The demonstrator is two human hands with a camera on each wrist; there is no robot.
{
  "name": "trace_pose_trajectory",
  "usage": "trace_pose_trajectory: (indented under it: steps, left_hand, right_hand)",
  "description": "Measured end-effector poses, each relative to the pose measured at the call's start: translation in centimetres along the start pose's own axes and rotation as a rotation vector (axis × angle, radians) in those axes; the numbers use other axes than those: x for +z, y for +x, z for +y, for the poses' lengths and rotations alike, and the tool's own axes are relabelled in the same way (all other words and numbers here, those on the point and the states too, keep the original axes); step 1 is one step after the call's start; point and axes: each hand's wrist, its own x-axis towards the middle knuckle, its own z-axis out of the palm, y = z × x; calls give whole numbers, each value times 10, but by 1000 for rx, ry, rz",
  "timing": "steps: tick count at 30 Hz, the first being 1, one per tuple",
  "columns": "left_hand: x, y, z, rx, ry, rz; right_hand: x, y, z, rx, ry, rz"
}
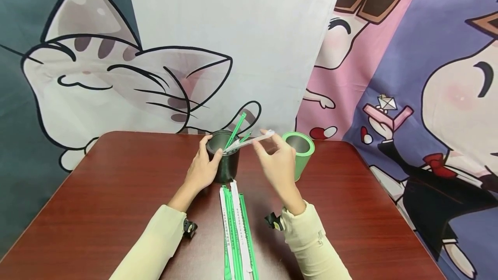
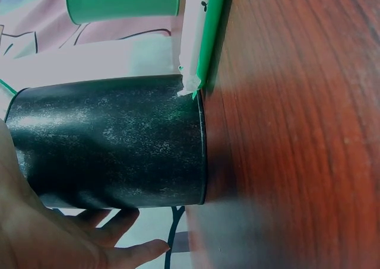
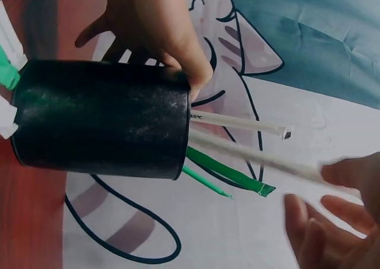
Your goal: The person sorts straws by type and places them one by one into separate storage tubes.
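Between the thumb and fingertips of the right hand [image 1: 280, 163], I see a slim white straw [image 1: 249, 142] held in a narrow pinch. It slants down and leftward from those fingers to the mouth of a black cup [image 1: 227, 170]; how far it reaches inside, I cannot tell. On the cup's left, the left hand [image 1: 202, 165] holds it near the rim, thumb and fingers set wide around the side. The cup stands upright on a reddish-brown table [image 1: 116, 193]. Between the two hands, more straws poke up from the cup: a green straw [image 1: 236, 129] leans tallest, and my right wrist view also shows a second white straw [image 3: 237, 120] just beside the left thumb. Nearer to me than both sets of fingers, a row of green and white wrapped straws [image 1: 238, 228] lies on the table, its far ends just beside the cup's base. Just right of the right fingers stands a green cup [image 1: 303, 161]. Beyond the fingertips hangs a cloth [image 1: 241, 33] printed with a cartoon cat.
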Motion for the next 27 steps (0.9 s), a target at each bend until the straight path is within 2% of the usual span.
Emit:
trace_pose_trajectory:
  steps: [5,8,14,27]
  left_hand:
    - [1,-2,-1,-8,5,-5]
    - [1,-1,-1,-8,7,1]
    - [2,0,-1,8,5,5]
    - [2,1,-2,3,8,8]
  right_hand:
    - [-3,-5,2,58,-77,-119]
    - [-4,-4,3,76,-81,-149]
    - [-8,-4,8,83,-96,-141]
    - [-13,-7,16,96,-96,-138]
